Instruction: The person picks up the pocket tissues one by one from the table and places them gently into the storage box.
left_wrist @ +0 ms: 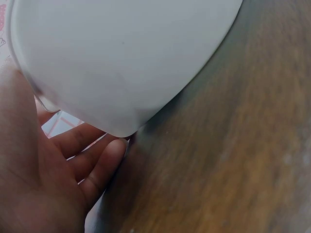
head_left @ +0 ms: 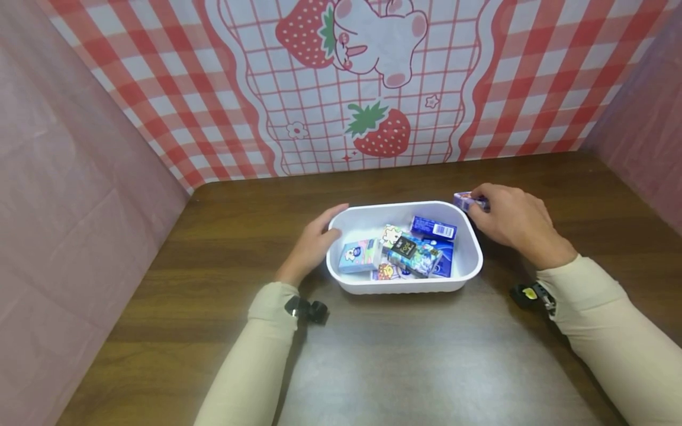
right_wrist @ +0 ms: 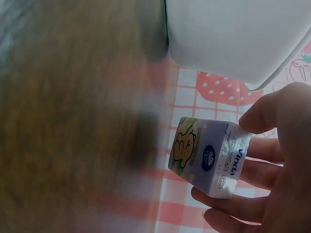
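My right hand pinches a small Vinda tissue pack between thumb and fingers, just beyond the right end of a white plastic basin. The pack is purple and white with a cartoon bear on its side, and the right wrist view shows it raised off the table. At the basin's other end, my left hand holds the rim, thumb over the edge and fingers around the outer wall. Inside lie several tissue packs: a pale blue one, a dark patterned one and a deep blue one.
The basin stands on a brown wooden table. Behind it hangs a red-and-white checked cloth with strawberries. Pink cloth closes off the left side, and another pink cloth the right. Small dark devices are strapped to both wrists.
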